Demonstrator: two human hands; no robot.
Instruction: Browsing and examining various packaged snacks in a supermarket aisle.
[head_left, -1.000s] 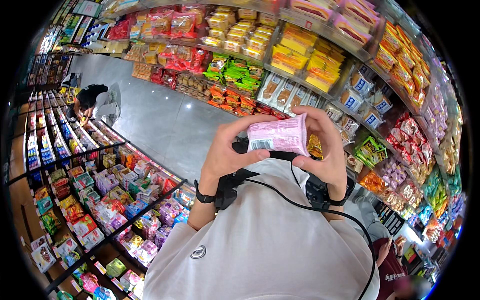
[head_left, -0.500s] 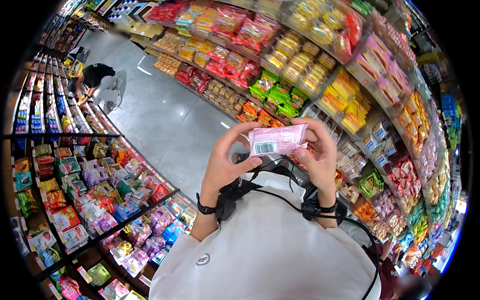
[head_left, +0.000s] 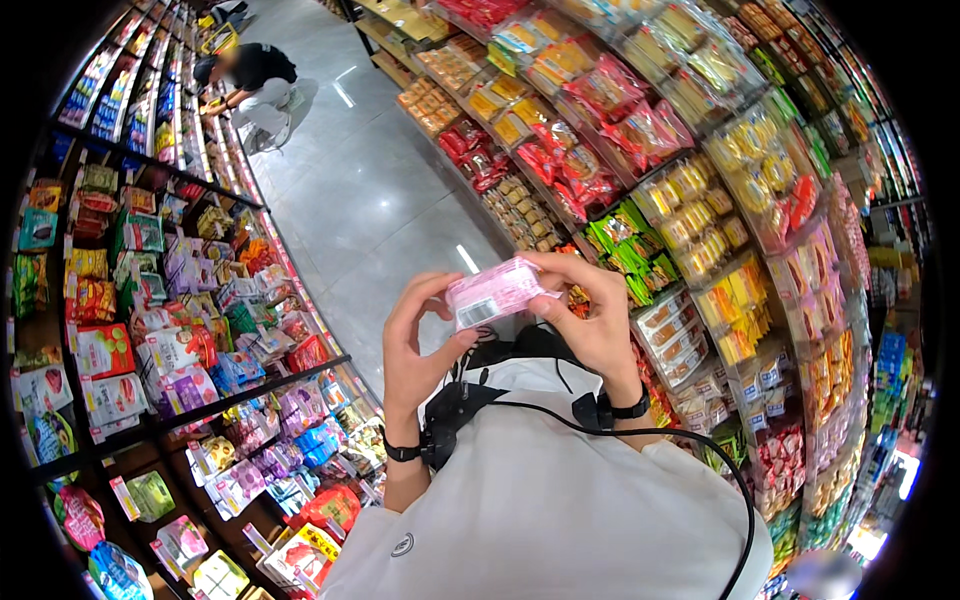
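A small pink wrapped snack packet with a white barcode patch and fine print is held up in front of my chest. My left hand grips its left end between thumb and fingers. At the other end, my right hand pinches the packet's right edge, index finger along the top and thumb below. The packet tilts slightly, its right side higher. Both wrists carry black straps, and a black cable runs across my white shirt.
At the left, shelves hold colourful snack bags behind black rails. To the right stand tiered clear bins of wrapped snacks, including green packets. A grey tiled aisle runs between them. Farther up it, a person in black crouches by the left shelves.
My view has turned, so the shelves and the crouching person appear shifted right. The packet has moved a little left in the picture and tilts more. Both hands keep hold of it.
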